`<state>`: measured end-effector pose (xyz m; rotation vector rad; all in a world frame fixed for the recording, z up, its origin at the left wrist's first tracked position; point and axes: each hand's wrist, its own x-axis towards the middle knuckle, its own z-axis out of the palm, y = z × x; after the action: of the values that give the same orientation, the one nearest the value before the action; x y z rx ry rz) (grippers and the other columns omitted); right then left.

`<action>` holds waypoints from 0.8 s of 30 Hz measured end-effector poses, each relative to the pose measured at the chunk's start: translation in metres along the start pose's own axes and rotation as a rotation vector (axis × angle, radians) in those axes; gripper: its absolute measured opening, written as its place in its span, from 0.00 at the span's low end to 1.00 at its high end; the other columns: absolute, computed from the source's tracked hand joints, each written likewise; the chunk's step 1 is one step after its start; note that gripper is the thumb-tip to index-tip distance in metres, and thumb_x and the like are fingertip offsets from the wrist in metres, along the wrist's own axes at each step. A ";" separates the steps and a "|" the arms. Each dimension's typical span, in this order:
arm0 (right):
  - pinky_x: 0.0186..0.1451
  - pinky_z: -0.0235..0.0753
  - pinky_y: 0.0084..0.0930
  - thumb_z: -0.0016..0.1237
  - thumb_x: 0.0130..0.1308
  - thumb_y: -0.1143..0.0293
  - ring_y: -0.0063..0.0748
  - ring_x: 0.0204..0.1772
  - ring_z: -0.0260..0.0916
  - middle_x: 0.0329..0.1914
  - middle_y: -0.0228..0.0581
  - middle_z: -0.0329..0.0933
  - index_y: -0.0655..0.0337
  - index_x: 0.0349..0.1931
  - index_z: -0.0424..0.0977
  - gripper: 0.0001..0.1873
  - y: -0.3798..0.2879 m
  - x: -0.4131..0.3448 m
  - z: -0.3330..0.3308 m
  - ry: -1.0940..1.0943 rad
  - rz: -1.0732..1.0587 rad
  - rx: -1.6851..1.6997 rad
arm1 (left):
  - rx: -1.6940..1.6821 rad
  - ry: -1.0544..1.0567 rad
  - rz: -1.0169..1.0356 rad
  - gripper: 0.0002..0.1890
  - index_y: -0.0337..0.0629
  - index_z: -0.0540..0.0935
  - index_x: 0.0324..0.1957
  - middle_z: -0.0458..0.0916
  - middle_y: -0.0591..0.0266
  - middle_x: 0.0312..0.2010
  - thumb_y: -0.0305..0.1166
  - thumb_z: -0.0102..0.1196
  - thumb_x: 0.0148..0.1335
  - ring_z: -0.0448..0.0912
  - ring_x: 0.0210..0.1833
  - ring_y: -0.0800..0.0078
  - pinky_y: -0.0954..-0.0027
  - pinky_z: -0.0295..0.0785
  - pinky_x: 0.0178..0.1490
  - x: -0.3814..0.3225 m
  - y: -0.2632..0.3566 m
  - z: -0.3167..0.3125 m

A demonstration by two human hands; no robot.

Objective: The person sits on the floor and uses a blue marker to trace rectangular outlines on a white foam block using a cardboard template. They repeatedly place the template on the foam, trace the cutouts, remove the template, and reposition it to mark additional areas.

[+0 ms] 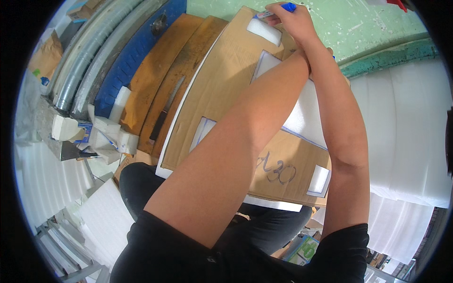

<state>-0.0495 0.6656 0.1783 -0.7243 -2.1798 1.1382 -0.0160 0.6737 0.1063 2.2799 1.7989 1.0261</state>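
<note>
My right hand (pixel 295 21) grips a white and blue marker (pixel 265 14), its tip end at the corner of a cut-out near the far edge of a cardboard sheet (pixel 226 78). The cardboard lies across my lap on white foam (pixel 276 204), which shows through several cut-outs; blue lines run along some of their edges. Handwritten marks are on the near part. My left arm reaches under my right forearm. Of my left hand (pixel 330 52) only a little shows at the cardboard's right edge, beside a small blue thing; the rest is hidden.
A knife (pixel 166 109) with a dark handle lies on wooden boards (pixel 141 102) to the left. Beyond are a blue panel (pixel 124 60) and long rolls or pipes (pixel 81 67). White foam pieces (pixel 106 127) sit near my left knee. Thick white foam (pixel 400 131) stands at the right.
</note>
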 end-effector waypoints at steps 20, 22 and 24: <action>0.43 0.85 0.35 0.59 0.55 0.52 0.41 0.30 0.86 0.22 0.45 0.85 0.68 0.21 0.84 0.23 -0.033 -0.019 -0.030 -0.036 -0.052 -0.637 | -0.041 0.012 0.006 0.25 0.48 0.82 0.61 0.81 0.58 0.63 0.50 0.53 0.70 0.72 0.71 0.65 0.55 0.57 0.75 0.031 -0.042 0.035; 0.41 0.85 0.35 0.59 0.54 0.52 0.41 0.29 0.85 0.21 0.45 0.84 0.69 0.20 0.83 0.23 -0.031 -0.035 -0.042 -0.035 0.018 -0.623 | 0.111 -0.194 -0.055 0.25 0.49 0.82 0.61 0.81 0.59 0.63 0.51 0.54 0.70 0.72 0.72 0.65 0.56 0.57 0.76 0.026 -0.001 0.007; 0.37 0.83 0.32 0.58 0.55 0.54 0.36 0.26 0.82 0.20 0.43 0.83 0.69 0.22 0.83 0.22 -0.040 -0.041 -0.036 -0.066 0.039 -0.606 | 0.090 -0.062 -0.110 0.21 0.50 0.84 0.55 0.83 0.54 0.58 0.47 0.54 0.66 0.77 0.66 0.61 0.54 0.65 0.69 0.017 -0.004 0.010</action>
<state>-0.0041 0.6369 0.2200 -0.9879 -2.6004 0.5071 -0.0118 0.6930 0.1042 2.2058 1.9582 0.8649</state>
